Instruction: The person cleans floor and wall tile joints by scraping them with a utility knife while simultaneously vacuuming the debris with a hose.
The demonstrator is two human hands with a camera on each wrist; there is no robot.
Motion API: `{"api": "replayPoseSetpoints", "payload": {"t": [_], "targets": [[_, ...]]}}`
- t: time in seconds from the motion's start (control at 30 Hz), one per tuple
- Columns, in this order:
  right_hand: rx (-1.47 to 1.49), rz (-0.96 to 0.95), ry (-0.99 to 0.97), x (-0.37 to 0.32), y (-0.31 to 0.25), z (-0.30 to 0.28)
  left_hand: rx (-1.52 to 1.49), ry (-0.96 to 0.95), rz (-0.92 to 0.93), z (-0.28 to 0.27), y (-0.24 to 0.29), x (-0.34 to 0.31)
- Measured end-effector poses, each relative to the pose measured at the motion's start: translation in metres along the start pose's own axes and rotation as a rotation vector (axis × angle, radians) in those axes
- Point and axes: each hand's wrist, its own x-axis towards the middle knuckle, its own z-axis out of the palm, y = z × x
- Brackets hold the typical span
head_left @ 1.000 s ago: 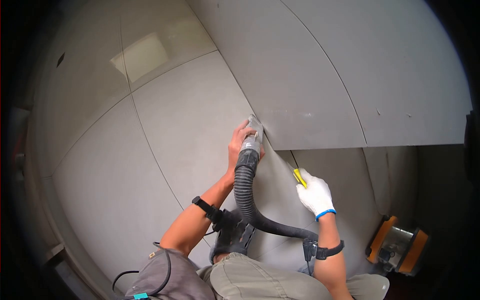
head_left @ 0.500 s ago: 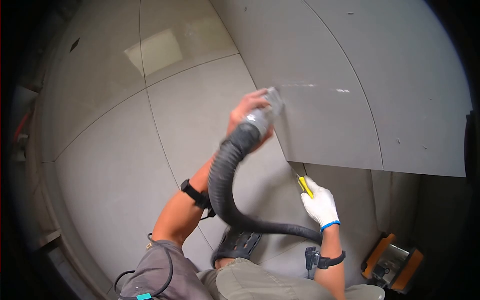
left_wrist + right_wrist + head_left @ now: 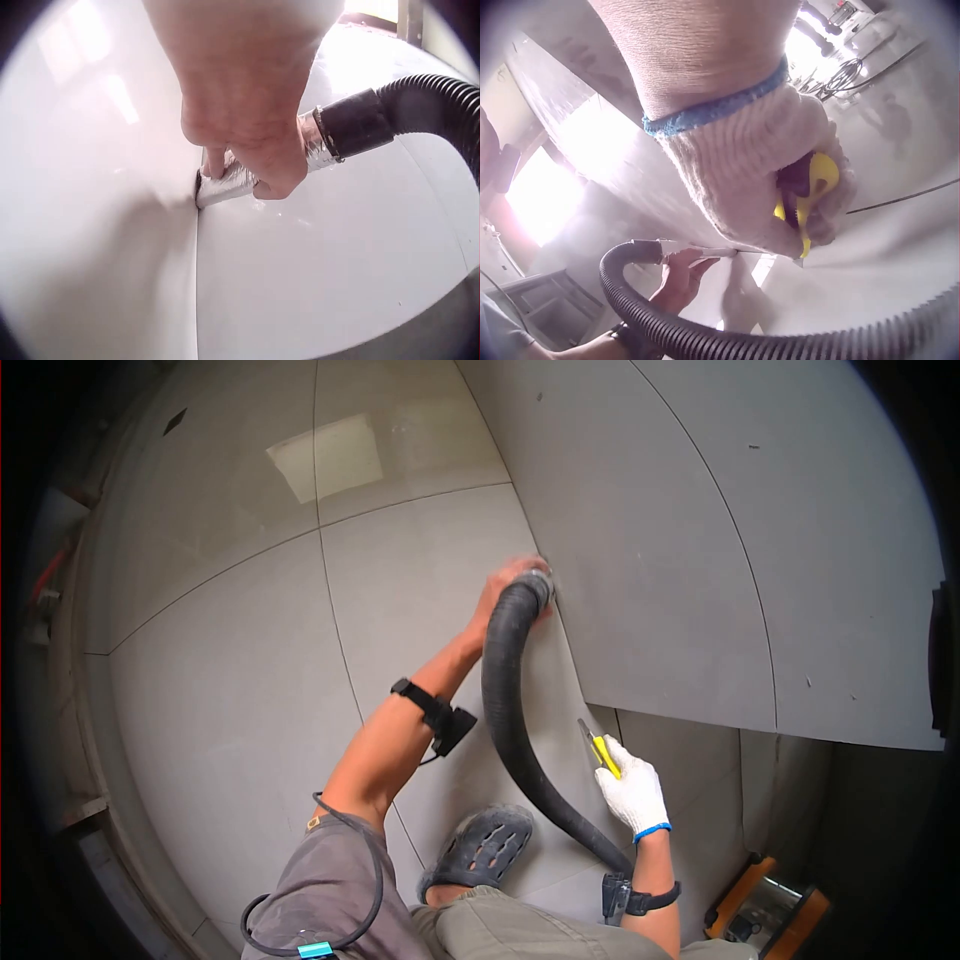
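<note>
Gripping taped nozzle in bare left hand, fingers curled round it, tip pressed into seam between floor and wall. Hose running from nozzle back toward body, long axis roughly along seam. Nearer body on same seam: gloved right hand, fisted round yellow cutter, blade pointing up seam toward nozzle. No readable writing or brand.

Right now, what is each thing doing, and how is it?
Nozzle: tip pressed on the seam.
Hose: curved, joined to the nozzle.
Left hand: grips the nozzle.
Knife: yellow, tip near the wall panel.
Right hand: gloved, grips the knife.
</note>
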Motion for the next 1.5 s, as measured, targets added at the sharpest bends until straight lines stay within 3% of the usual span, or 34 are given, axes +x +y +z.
{"api": "replayPoseSetpoints", "payload": {"t": [0.07, 0.13, 0.17, 0.2, 0.3, 0.4, 0.5, 0.53, 0.63, 0.73, 0.8, 0.83, 0.93, 1.03, 1.13, 1.27, 1.33, 1.5], "targets": [[-0.011, -0.038, 0.017, 0.002, 0.007, 0.008, -0.14, 0.125, 0.1, -0.006, -0.027, 0.021], [-0.022, -0.079, 0.036, 0.002, 0.007, 0.011, -0.151, 0.208, -0.004, -0.016, -0.067, 0.048], [-0.02, -0.054, 0.031, 0.001, 0.004, 0.011, -0.096, 0.247, 0.029, -0.02, -0.085, 0.068], [-0.019, -0.03, 0.026, 0.0, 0.002, 0.011, -0.095, 0.25, 0.034, -0.028, -0.093, 0.083], [-0.004, 0.005, 0.022, -0.003, -0.006, 0.008, -0.007, 0.05, -0.18, -0.047, -0.106, 0.111], [0.003, 0.013, 0.024, 0.0, -0.006, 0.012, -0.129, 0.049, -0.042, -0.044, -0.135, 0.1], [0.026, -0.013, 0.043, 0.005, -0.004, 0.021, -0.182, -0.056, -0.005, -0.045, -0.096, 0.084], [0.027, -0.02, 0.048, 0.005, -0.004, 0.024, 0.032, -0.009, 0.038, -0.049, -0.07, 0.082], [0.088, 0.015, 0.06, 0.008, -0.01, 0.027, 0.079, 0.033, -0.067, -0.045, -0.079, 0.092], [0.094, 0.053, 0.034, 0.008, -0.018, 0.022, 0.191, 0.121, -0.021, -0.054, -0.095, 0.131], [0.13, 0.052, 0.076, 0.011, -0.013, 0.024, 0.252, 0.264, 0.116, -0.058, -0.107, 0.159], [0.176, 0.038, 0.123, 0.014, -0.01, 0.026, 0.088, 0.319, 0.171, -0.059, -0.11, 0.17], [0.271, 0.034, 0.184, 0.022, -0.008, 0.032, -0.062, 0.227, -0.073, -0.085, -0.025, 0.191], [0.344, -0.099, 0.292, 0.021, -0.005, 0.039, 0.015, 0.134, -0.081, -0.093, 0.016, 0.195], [0.376, -0.194, 0.365, 0.025, 0.001, 0.051, -0.102, 0.155, -0.165, -0.09, 0.003, 0.204], [0.354, -0.096, 0.281, 0.017, -0.015, 0.039, -0.081, 0.19, -0.12, -0.09, 0.042, 0.205], [0.356, -0.093, 0.262, 0.017, -0.011, 0.042, 0.077, 0.089, -0.122, -0.094, 0.033, 0.209], [0.398, -0.142, 0.321, 0.022, 0.004, 0.049, -0.004, -0.004, -0.193, -0.101, 0.005, 0.225]]}}
